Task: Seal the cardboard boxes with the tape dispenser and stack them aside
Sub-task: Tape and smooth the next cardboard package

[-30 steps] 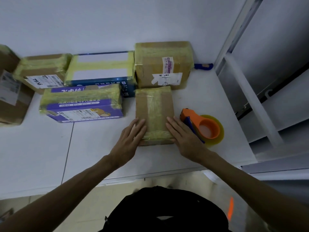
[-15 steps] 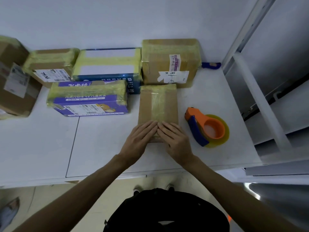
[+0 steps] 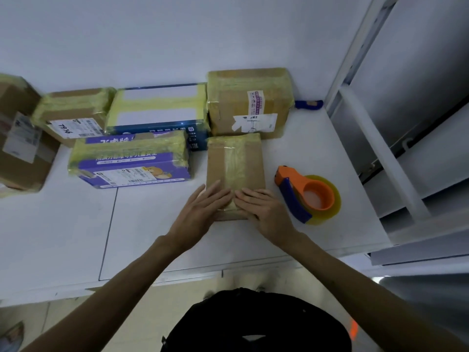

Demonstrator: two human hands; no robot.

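Observation:
A small flat cardboard box [image 3: 234,163] lies in front of me on the white table [image 3: 63,237], with a yellowish tape strip running down its middle. My left hand [image 3: 203,209] and my right hand [image 3: 264,212] both press flat on its near end, fingers straight, fingertips almost meeting over the tape. The orange and blue tape dispenser [image 3: 307,196] with its yellow tape roll lies on the table just right of the box, untouched.
Several taped boxes stand behind: a purple one [image 3: 132,161], a blue and white one [image 3: 157,110], brown ones [image 3: 250,102] [image 3: 71,115] and one at the far left [image 3: 17,138]. A blue object [image 3: 308,104] lies by the wall. A metal frame [image 3: 380,148] borders the right.
Both hands slid from the box's near side edges inward onto the tape strip, then stayed pressing there. The box and dispenser have not moved on the table.

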